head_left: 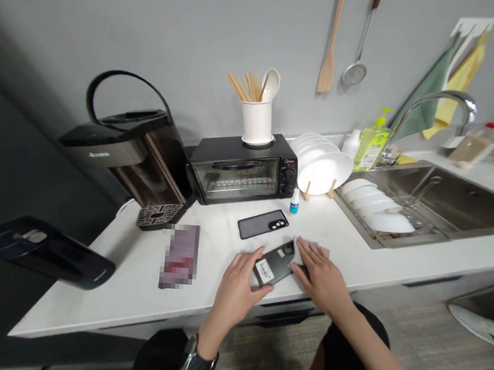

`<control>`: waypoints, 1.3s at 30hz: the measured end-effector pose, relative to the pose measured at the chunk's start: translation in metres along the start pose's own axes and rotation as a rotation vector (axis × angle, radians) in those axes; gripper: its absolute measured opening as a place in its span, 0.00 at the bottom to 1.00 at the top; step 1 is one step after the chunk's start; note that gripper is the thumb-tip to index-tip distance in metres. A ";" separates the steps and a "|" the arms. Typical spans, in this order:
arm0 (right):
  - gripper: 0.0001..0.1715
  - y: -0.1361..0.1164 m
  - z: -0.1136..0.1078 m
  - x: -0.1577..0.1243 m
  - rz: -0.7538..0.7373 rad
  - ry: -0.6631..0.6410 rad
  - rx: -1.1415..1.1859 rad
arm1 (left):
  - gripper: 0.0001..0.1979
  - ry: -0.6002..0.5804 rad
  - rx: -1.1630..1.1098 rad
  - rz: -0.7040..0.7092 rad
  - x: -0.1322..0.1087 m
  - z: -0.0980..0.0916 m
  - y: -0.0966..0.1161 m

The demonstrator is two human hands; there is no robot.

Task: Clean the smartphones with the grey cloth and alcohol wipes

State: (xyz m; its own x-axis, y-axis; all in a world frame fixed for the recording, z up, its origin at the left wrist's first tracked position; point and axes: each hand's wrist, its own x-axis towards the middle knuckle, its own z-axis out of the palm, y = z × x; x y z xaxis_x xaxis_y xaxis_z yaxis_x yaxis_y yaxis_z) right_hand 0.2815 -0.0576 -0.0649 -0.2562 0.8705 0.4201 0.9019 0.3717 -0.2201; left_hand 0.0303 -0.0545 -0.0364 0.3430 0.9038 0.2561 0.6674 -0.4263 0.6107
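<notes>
A dark smartphone (282, 266) lies back side up near the counter's front edge, with a white label stuck on it. My left hand (240, 283) grips its left end, thumb on the near edge and fingers on the far one. Under the fingers of my right hand (320, 272), a light grey cloth (296, 255) is pressed onto the phone's camera end. Just behind the phone lies a black-rimmed phone case (263, 224). A small white spray bottle (294, 202) with a blue label stands behind that, to the right.
A toaster oven (239, 170) carries a utensil pot (257, 121). Left of it stand a water dispenser (143, 155) and a dark cylindrical appliance (51, 253); a blurred purple item (181, 256) lies between. Plates (324, 170) in a rack and a sink (461, 200) are right.
</notes>
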 end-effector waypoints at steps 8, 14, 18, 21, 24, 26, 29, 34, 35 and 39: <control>0.34 -0.098 0.017 0.005 -0.124 -0.051 0.123 | 0.42 -0.005 0.033 0.062 -0.005 0.002 -0.005; 0.31 -0.050 0.000 -0.017 -0.102 -0.072 0.103 | 0.45 -0.016 -0.017 0.015 -0.004 -0.001 -0.002; 0.31 -0.007 -0.001 -0.005 0.003 -0.033 0.002 | 0.46 -0.007 -0.038 0.011 -0.001 -0.002 0.001; 0.32 -0.018 0.009 0.014 0.043 -0.008 -0.030 | 0.45 -0.003 -0.039 0.012 -0.002 -0.002 0.001; 0.33 -0.059 0.018 0.027 0.005 -0.017 0.035 | 0.43 0.003 -0.015 0.020 -0.004 0.000 0.000; 0.34 -0.089 0.020 0.027 -0.035 -0.027 0.116 | 0.42 0.008 0.001 0.043 -0.006 0.001 -0.003; 0.35 -0.112 0.014 0.013 -0.110 -0.055 0.205 | 0.46 0.013 0.003 0.066 -0.007 0.002 -0.006; 0.31 -0.065 -0.002 -0.018 -0.180 -0.105 0.175 | 0.46 0.012 -0.028 0.000 -0.005 0.000 -0.003; 0.32 -0.048 -0.004 -0.021 -0.156 -0.093 0.147 | 0.46 0.010 -0.035 -0.007 -0.004 0.000 -0.002; 0.31 -0.003 -0.002 -0.006 0.014 -0.012 0.020 | 0.47 0.006 -0.047 -0.019 -0.002 0.000 -0.001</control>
State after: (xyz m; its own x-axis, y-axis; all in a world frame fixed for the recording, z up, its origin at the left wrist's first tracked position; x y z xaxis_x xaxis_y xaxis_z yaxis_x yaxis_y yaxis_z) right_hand 0.2815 -0.0642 -0.0647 -0.2482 0.8795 0.4060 0.8982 0.3659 -0.2436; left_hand 0.0289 -0.0556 -0.0372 0.3264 0.9121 0.2481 0.6420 -0.4066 0.6500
